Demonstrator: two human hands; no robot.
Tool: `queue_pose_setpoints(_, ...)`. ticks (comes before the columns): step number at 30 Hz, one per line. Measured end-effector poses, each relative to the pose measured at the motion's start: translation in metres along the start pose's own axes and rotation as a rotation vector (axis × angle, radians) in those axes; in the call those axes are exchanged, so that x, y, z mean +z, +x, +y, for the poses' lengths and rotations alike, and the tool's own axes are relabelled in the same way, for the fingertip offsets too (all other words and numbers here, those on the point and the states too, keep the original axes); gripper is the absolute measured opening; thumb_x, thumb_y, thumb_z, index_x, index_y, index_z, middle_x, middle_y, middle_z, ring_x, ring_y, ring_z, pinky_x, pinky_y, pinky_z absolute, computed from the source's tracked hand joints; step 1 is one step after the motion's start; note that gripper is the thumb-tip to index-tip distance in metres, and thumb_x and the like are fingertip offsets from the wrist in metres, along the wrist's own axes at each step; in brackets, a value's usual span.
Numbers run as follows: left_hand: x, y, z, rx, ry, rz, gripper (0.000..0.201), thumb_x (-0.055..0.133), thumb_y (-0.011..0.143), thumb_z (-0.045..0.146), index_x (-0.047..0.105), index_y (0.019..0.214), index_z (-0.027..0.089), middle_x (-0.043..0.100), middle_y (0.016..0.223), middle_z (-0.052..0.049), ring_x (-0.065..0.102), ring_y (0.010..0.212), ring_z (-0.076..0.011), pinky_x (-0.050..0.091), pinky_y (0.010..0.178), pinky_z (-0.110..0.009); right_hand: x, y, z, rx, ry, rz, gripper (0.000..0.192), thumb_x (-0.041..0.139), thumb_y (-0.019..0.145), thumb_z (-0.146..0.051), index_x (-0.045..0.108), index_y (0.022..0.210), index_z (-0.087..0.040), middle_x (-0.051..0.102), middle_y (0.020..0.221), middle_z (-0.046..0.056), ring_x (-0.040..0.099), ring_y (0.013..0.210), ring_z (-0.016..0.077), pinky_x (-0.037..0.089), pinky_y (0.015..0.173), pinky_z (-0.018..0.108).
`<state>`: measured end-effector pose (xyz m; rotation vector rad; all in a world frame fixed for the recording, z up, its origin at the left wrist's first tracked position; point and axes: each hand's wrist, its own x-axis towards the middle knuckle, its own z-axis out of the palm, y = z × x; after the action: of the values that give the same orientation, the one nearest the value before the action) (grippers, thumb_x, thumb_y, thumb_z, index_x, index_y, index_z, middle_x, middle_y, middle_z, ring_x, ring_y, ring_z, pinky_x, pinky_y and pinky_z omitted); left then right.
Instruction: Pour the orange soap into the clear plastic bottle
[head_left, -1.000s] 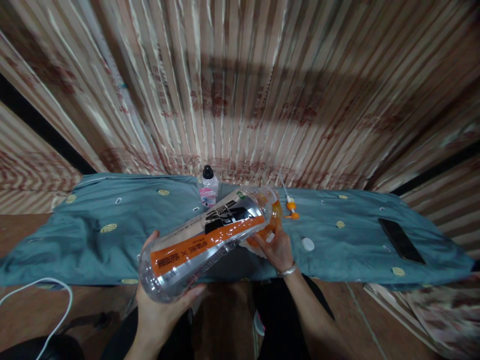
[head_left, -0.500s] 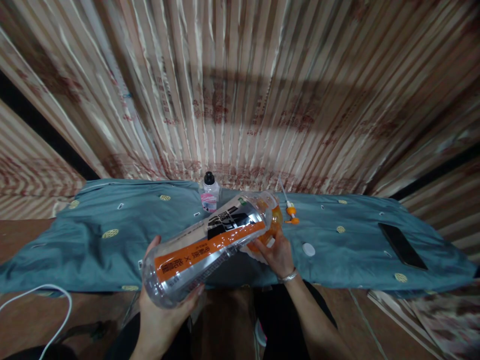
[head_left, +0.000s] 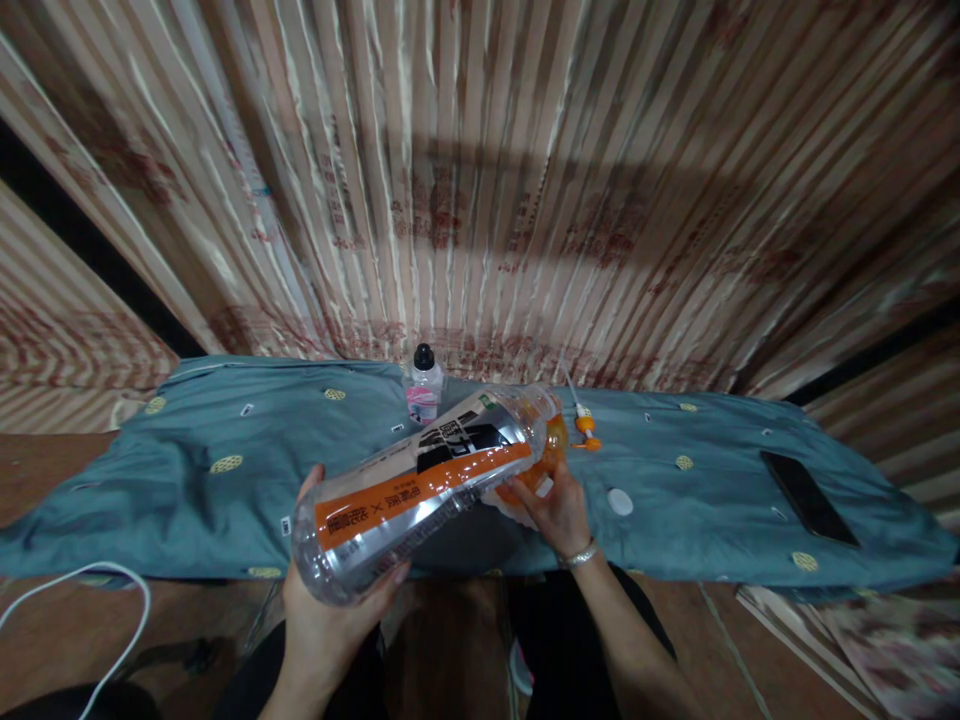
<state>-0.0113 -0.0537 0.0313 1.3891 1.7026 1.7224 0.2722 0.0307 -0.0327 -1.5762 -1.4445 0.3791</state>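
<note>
1. Nearest to us, our left hand (head_left: 330, 610) is wrapped around the base of a big clear bottle (head_left: 420, 480), tilted with its mouth pointing away.
2. Just beyond, our right hand (head_left: 556, 508) is closed on an orange container (head_left: 541, 462) right at the bottle's mouth.
3. Both sit above the blue cloth (head_left: 187, 480) covering the worktop.
4. To the right we see a white cap (head_left: 619, 501) and a dark phone (head_left: 808, 484).
5. Farther back stands a small bottle (head_left: 424, 385).
</note>
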Motion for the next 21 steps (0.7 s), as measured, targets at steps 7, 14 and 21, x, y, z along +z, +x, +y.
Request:
queue_pose_setpoints(7,0.0015,0.0006,0.0007,0.0,-0.018,-0.009,0.122,0.1,0.074,0.067,0.052,0.173,0.016,0.081,0.128,-0.014,0.085,0.111,-0.0372,0.064,0.121,-0.062,-0.0004,-0.0002,0.001,0.009,-0.02,-0.004,0.067,0.076,0.088,-0.078,0.072,0.126,-0.023,0.091,0.109,0.017,0.09,0.099,0.043,0.075,0.085,0.056)
queue_pose_setpoints(14,-0.0006,-0.0008,-0.0046,-0.046,-0.074,0.008,0.125,0.106,0.067,0.07,0.056,0.172,0.024,0.066,0.168,-0.021,0.07,0.15,-0.0504,0.045,0.137,-0.072,-0.0022,0.0003,0.0015,0.024,-0.049,-0.035,0.069,0.078,0.087,-0.076,0.072,0.127,-0.021,0.089,0.106,0.02,0.09,0.097,0.0428,0.075,0.082,0.054)
queue_pose_setpoints(21,-0.0012,-0.0018,-0.0023,-0.102,-0.171,0.001,0.131,0.111,0.058,0.074,0.059,0.174,0.044,0.081,0.148,-0.006,0.08,0.133,-0.0473,0.05,0.13,-0.079,-0.0024,0.0014,-0.0036,0.015,-0.013,-0.007,0.075,0.072,0.087,-0.086,0.073,0.124,-0.021,0.091,0.107,0.019,0.09,0.098,0.0432,0.074,0.085,0.054)
